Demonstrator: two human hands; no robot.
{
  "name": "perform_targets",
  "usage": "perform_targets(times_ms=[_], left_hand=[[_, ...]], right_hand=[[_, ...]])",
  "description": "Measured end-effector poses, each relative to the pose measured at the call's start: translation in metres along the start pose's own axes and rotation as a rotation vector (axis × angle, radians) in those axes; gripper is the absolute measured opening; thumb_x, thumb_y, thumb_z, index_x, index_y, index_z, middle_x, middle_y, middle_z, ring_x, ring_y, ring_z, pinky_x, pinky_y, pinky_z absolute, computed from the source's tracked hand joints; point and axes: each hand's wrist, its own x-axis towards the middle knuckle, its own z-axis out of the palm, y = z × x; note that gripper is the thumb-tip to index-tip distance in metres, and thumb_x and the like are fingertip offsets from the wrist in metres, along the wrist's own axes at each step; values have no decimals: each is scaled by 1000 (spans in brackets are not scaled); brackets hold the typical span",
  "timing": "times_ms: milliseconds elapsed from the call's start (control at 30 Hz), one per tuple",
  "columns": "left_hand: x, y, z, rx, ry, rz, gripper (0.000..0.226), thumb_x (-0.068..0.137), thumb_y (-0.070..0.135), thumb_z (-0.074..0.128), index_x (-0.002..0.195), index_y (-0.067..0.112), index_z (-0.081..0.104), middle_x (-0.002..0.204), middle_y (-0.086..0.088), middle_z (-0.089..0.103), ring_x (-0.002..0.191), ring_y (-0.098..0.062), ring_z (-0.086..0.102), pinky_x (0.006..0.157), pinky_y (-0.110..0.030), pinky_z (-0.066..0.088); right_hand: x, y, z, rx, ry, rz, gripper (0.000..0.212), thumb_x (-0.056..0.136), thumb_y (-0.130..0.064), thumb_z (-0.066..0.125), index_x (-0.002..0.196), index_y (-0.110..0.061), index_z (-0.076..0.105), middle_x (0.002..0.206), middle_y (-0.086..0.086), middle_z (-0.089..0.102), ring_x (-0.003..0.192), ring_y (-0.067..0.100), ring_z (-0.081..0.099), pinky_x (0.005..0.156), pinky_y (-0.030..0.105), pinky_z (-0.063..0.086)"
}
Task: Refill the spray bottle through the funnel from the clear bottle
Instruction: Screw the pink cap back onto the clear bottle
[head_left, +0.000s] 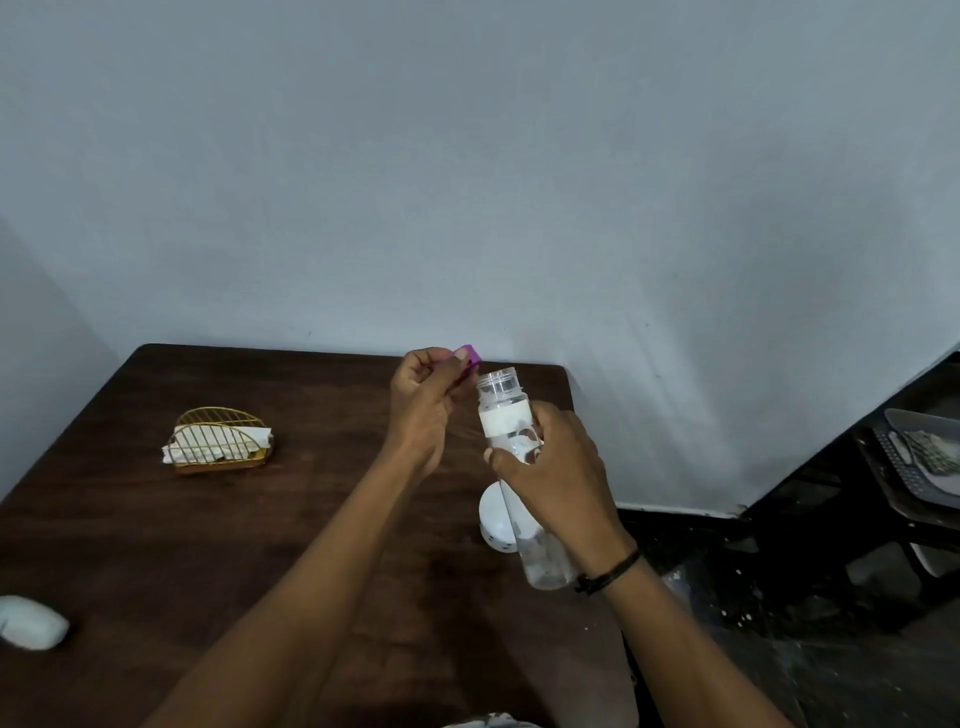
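— Now that the purple cap is off the clear bottle, where do we stand?

— Our left hand has its fingers curled round the cap, pinching it just beside the open neck. Our right hand is wrapped round the bottle's middle and holds it tilted above the table, mouth pointing up and away from us.

— And the funnel? The spray bottle?

— We cannot place either for certain. A white round thing sits on the table behind the bottle, partly hidden; it may be the funnel, but we would not swear to it. No spray bottle shows.

— So what makes this step go well?

— We'd judge: park the cap on the table, clear of the pouring spot, so the left hand is free to steady the funnel. Keep the bottle's mouth up until it is over the funnel, since some liquid seems to lie inside.

— Anything to avoid?

— The gold napkin holder and the white object at the left edge are well apart from us; no trouble there.
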Motion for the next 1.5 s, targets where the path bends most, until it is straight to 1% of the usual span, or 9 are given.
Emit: perform_targets(times_ms=[200, 467, 700, 833, 967, 1100, 1200, 1333, 1500], left_hand=[[-4, 18, 10, 132, -51, 92, 34, 67, 30, 84, 88, 15, 62, 91, -10, 64, 87, -23, 61, 76, -36, 52], [-6, 45, 17, 419, -208, 250, 32, 72, 24, 81, 99, 13, 66, 102, -8, 69, 90, -22, 67, 81, -36, 58], [5, 82, 11, 649, -509, 300, 23, 91, 5, 63, 113, 11, 66, 112, -1, 69, 101, -6, 65, 83, -19, 51], [6, 87, 12, 577, -617, 256, 32, 94, 16, 56, 124, 5, 61, 127, -13, 64, 117, -22, 61, 95, -29, 50], [-4, 74, 31, 557, -373, 367, 32, 81, 41, 67, 111, 29, 68, 125, -8, 62, 109, -13, 63, 90, -31, 52], [-9, 64, 36, 350, -281, 299, 31, 90, 25, 61, 120, 24, 62, 110, 2, 69, 97, -14, 67, 81, -29, 55], [-6, 60, 33, 297, -237, 260, 28, 101, 19, 47, 128, 21, 54, 116, -6, 68, 101, -21, 66, 86, -35, 56], [-4, 57, 31, 374, 39, 319, 17, 96, 33, 55, 111, 24, 57, 110, -5, 63, 98, -18, 63, 80, -39, 53], [-14, 59, 30, 485, -54, 349, 40, 79, 44, 73, 107, 17, 65, 101, -1, 71, 93, -19, 70, 79, -34, 58]], right_hand=[[11, -19, 6, 121, -1, -46, 40, 77, -45, 75, 112, -34, 56, 100, -9, 54, 80, 0, 55, 60, 15, 38], [22, -32, 16, 218, 106, -122, 42, 78, -43, 77, 113, -28, 60, 100, -6, 60, 88, 4, 60, 73, 25, 53], [33, -35, 4, 357, 26, -239, 30, 81, -28, 79, 107, -23, 64, 91, -6, 61, 84, 4, 60, 70, 12, 47], [37, -36, 8, 406, 58, -238, 36, 82, -29, 79, 113, -26, 63, 100, -3, 64, 91, 6, 63, 76, 20, 54], [43, -39, 13, 455, 131, -223, 43, 81, -33, 79, 119, -28, 61, 109, -2, 66, 97, 8, 65, 82, 30, 56], [46, -40, 16, 501, 119, -214, 48, 79, -36, 79, 122, -27, 60, 111, -2, 67, 97, 12, 68, 82, 38, 58], [47, -37, 19, 518, 102, -219, 53, 78, -39, 79, 125, -26, 59, 114, 0, 67, 100, 14, 68, 85, 41, 58], [48, -39, 26, 533, 117, -216, 55, 76, -38, 80, 126, -27, 59, 116, -1, 66, 103, 14, 67, 86, 40, 58], [48, -48, 28, 538, 130, -208, 53, 78, -19, 81, 126, -23, 60, 113, -4, 62, 98, 7, 65, 84, 29, 58]])
